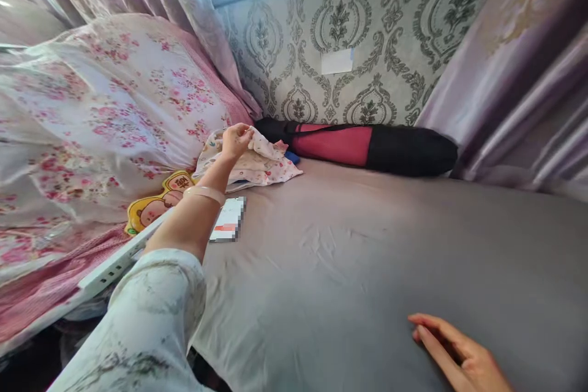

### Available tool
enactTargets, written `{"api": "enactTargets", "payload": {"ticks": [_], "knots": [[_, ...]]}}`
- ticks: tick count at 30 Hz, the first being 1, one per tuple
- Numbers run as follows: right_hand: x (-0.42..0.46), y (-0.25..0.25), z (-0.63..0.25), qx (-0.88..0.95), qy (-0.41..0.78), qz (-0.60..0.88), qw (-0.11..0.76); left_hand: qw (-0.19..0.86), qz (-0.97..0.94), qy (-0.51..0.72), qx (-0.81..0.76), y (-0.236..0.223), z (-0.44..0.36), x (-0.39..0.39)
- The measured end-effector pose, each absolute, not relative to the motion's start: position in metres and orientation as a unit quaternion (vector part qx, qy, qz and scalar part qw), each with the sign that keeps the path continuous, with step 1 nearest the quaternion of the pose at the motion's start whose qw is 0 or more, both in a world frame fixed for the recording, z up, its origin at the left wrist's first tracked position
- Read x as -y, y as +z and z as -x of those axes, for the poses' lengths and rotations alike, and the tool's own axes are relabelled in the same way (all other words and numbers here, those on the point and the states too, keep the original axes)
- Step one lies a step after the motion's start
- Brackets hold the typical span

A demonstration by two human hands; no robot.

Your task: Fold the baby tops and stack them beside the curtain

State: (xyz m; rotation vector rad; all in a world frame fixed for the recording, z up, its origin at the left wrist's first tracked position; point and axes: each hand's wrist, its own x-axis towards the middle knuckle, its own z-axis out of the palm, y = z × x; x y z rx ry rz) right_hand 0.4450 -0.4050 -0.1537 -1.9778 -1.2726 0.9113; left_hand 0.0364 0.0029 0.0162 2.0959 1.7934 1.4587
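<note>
My left hand (236, 138) reaches out to the far side of the grey-covered bed. Its fingers are closed in a pinch on a white printed cloth (264, 166), lifting one edge of it. The cloth lies rumpled, with small coloured prints, and looks like a small garment, though its shape is not clear. A bit of blue fabric (291, 158) shows behind it. At the lower right, my right hand (459, 349) hovers over the grey sheet (349, 294). Its thumb and forefinger tips are together with nothing between them.
A phone (228, 220) lies beside my left forearm. Next to it are a yellow cartoon cushion (156, 205) and a white power strip (110, 269). A black and red long bag (362, 146) rests along the wall. Floral fabric (124, 110) covers something at left.
</note>
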Motion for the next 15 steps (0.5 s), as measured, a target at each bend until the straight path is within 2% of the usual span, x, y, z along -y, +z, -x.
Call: {"api": "enactTargets", "payload": {"ticks": [7, 15], "knots": [[0.403, -0.156, -0.441, 0.516, 0.311, 0.718, 0.347, 0.183, -0.671, 0.557, -0.454, 0.035, -0.099, 0.019], [0.404, -0.152, -0.438, 0.522, 0.336, 0.709, 0.335, 0.351, -0.660, 0.522, -0.410, 0.038, -0.167, 0.075]]}}
